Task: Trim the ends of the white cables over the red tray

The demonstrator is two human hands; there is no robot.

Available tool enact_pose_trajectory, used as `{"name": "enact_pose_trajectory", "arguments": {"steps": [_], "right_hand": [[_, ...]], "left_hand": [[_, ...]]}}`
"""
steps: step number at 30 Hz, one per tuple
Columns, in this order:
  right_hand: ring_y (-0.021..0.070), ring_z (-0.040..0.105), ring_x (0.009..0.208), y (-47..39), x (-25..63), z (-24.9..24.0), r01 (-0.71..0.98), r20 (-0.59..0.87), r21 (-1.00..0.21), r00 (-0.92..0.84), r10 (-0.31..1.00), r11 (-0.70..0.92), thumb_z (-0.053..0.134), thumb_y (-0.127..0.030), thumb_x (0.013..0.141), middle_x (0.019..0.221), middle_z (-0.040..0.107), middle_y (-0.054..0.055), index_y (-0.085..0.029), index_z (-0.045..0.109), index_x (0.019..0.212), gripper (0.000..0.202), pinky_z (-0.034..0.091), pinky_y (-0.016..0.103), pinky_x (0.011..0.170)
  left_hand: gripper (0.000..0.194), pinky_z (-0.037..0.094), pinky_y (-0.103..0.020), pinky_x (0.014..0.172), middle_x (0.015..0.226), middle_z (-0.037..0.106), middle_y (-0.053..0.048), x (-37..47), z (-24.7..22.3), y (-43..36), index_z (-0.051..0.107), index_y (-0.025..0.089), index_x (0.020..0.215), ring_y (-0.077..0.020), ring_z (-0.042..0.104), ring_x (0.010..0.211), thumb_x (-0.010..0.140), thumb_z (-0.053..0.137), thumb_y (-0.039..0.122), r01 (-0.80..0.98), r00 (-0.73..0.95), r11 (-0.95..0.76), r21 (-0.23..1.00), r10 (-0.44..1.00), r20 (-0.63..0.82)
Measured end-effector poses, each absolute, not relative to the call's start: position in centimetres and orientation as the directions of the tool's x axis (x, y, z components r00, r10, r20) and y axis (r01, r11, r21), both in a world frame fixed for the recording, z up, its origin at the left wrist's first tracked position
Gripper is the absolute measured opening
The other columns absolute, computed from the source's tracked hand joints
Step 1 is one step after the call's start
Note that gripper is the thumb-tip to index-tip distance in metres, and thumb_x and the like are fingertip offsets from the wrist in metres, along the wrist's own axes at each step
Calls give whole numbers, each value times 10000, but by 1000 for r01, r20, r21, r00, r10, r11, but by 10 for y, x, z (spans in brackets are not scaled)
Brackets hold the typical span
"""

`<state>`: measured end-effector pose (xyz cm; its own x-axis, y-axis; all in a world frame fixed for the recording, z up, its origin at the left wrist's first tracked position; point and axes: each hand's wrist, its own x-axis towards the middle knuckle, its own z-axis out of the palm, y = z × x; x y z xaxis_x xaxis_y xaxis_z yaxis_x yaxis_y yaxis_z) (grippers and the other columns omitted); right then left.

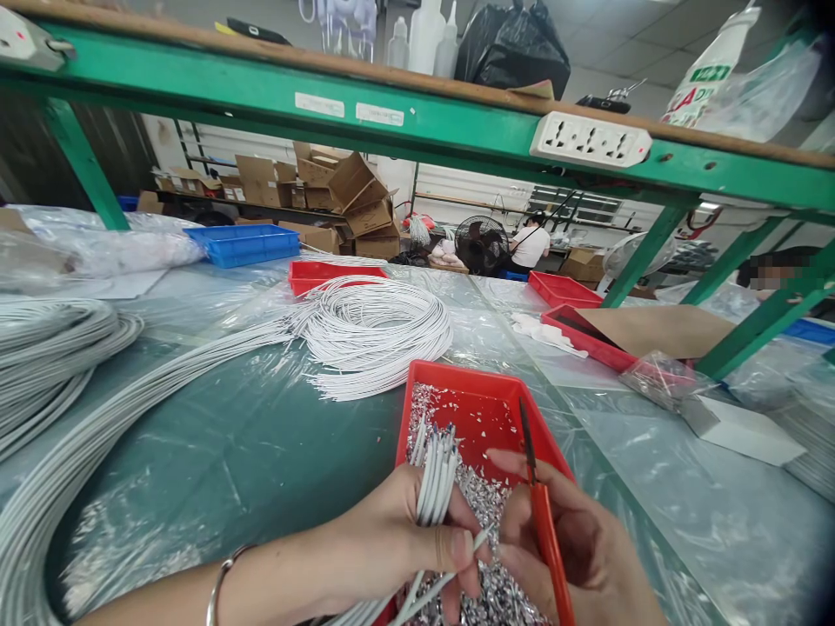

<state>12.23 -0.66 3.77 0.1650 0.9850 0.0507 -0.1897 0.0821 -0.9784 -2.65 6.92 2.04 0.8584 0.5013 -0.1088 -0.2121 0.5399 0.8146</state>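
Over red tray, fingers pinching cables

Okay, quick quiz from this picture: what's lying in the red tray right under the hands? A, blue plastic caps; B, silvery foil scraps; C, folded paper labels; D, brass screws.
B: the red tray is littered with silvery foil scraps, over which the left hand grips a bundle of white cables and the right hand holds red-handled snips.
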Motion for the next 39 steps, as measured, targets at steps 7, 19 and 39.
{"name": "enact_pose_trajectory", "arguments": {"steps": [7, 19, 39], "right_hand": [[73, 170, 419, -5, 130, 37, 123, 19, -992, 169, 985, -2, 798, -255, 576, 451, 196, -110, -176, 738, 706, 163, 233, 216, 390], [105, 453, 419, -3, 119, 36, -123, -27, -992, 241, 970, 3, 816, -170, 512, 407, 409, -81, -213, 696, 579, 144, 386, 204, 472], [97, 266, 439, -4, 117, 36, 324, 139, -945, 269, 953, 46, 662, -247, 607, 458, 326, -71, -167, 601, 528, 128, 193, 259, 440]], "left_hand": [[364, 416, -155, 396, 529, 638, 1, -31, 25, 69, 610, 132, 664, -73, 549, 393, 592, 817, 423, -166, 851, 544, 822, 501, -159], [369, 442, -174, 417, 544, 645, -4, -24, 17, 68, 613, 130, 628, -81, 552, 414, 582, 814, 436, -210, 793, 442, 872, 598, -112], [469, 360, -200, 455, 530, 533, 36, -23, 29, 63, 568, 133, 607, -76, 497, 432, 541, 788, 542, -154, 702, 348, 925, 697, -145]]}}
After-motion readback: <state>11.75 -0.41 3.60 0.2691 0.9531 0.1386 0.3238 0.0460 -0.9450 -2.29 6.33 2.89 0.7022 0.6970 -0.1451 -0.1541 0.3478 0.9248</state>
